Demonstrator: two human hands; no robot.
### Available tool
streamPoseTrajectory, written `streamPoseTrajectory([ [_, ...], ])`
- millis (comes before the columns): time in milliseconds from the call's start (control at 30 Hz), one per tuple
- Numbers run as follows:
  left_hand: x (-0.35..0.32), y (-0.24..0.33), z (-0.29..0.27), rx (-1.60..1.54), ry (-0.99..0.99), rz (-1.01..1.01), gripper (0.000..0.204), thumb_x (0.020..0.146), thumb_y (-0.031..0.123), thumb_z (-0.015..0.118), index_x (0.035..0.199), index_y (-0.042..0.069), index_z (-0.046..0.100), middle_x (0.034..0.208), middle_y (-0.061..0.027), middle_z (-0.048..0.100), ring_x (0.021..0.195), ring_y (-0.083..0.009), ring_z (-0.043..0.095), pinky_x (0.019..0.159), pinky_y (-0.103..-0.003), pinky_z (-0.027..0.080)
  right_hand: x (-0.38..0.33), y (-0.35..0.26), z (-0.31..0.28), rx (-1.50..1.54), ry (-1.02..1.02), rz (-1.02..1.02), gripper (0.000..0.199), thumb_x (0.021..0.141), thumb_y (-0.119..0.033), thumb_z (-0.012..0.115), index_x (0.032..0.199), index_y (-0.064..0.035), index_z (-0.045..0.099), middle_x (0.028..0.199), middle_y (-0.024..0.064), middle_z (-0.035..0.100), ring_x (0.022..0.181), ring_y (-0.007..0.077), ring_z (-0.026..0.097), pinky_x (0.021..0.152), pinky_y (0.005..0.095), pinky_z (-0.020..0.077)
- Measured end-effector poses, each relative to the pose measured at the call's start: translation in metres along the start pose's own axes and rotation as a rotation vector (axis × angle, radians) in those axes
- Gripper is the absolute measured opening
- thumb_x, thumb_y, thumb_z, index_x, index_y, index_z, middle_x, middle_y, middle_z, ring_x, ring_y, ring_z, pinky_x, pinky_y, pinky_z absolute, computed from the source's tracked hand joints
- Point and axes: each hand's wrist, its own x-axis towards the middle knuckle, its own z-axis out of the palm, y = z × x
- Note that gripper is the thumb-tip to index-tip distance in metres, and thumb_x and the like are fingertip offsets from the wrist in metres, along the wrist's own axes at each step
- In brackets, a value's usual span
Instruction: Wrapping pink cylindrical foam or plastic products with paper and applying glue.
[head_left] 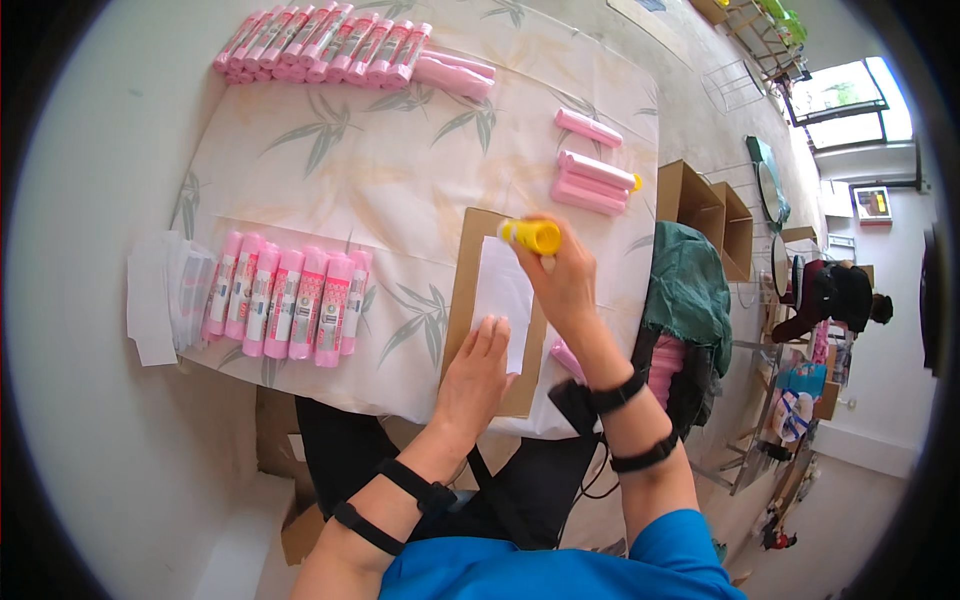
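Observation:
A sheet of white paper [502, 290] lies on a flat piece of brown cardboard [459, 300] in front of me. My left hand [477, 367] rests on the paper's near part, fingers stretched out and pressing it flat. My right hand [566, 273] is closed around a yellow glue stick [538, 237], its pale end tilted to the left at the paper's far end. Whether that end touches the paper, I cannot tell. Beyond the right hand lie unlabelled pink rolls [590, 185] and a single pink roll [588, 128].
Labelled pink rolls [285, 305] stand in a row at the left beside a stack of white sheets [150, 300]. More are piled at the far left [320, 45]. Cardboard boxes [690, 205] and a green cloth [690, 275] are right of the table. Another person [845, 295] is farther right.

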Motion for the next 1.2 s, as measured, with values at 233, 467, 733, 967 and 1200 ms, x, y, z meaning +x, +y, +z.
streamPoseTrajectory([
  [233,0.005,0.004,-0.002,-0.013,-0.001,0.004,0.062,0.08,0.026,0.074,0.128,-0.006,0.05,0.135,-0.0157,0.047,0.131,-0.0299,0.042,0.11,-0.035,0.037,-0.035,-0.003,0.003,0.043,-0.154,-0.097,0.036,0.08,-0.002,0.073,0.111,-0.0021,0.056,0.099,0.0159,0.064,0.076,0.0291,0.066,0.064,0.0341,0.0532],
  [467,0.005,0.004,-0.003,-0.042,0.014,0.003,0.055,0.083,0.023,0.07,0.126,-0.005,0.052,0.13,-0.0127,0.051,0.126,-0.028,0.047,0.107,-0.034,0.04,0.006,0.008,-0.001,0.188,0.075,0.106,0.024,0.085,-0.009,0.073,0.104,-0.0019,0.061,0.079,0.0092,0.065,0.067,0.0172,0.062,0.064,0.0295,0.0507],
  [733,0.016,0.013,-0.01,0.094,-0.025,-0.006,0.046,0.081,0.024,0.07,0.117,-0.003,0.059,0.125,-0.0112,0.054,0.117,-0.0239,0.052,0.112,-0.041,0.033,-0.094,0.059,-0.094,1.582,0.457,0.67,0.031,0.089,-0.01,0.069,0.113,0.0044,0.056,0.111,0.0105,0.06,0.096,0.0188,0.061,0.084,0.0286,0.055],
  [967,0.023,0.025,-0.004,0.311,-0.039,-0.031,0.042,0.081,0.023,0.065,0.117,0.002,0.062,0.124,-0.0078,0.057,0.117,-0.0228,0.051,0.111,-0.057,0.025,-0.17,0.028,-0.091,1.782,0.055,0.688,0.048,0.097,-0.03,0.059,0.131,0.0,0.047,0.113,0.0135,0.059,0.101,0.0248,0.061,0.091,0.0374,0.0504],
  [1200,0.017,0.018,-0.008,0.288,0.043,-0.021,0.049,0.079,0.034,0.072,0.116,0.003,0.061,0.123,-0.0082,0.054,0.115,-0.0238,0.049,0.099,-0.045,0.034,-0.163,-0.026,-0.1,1.602,-0.275,0.483,0.055,0.097,-0.029,0.06,0.139,0.0,0.041,0.114,0.0107,0.058,0.104,0.0253,0.061,0.096,0.0402,0.0475],
])
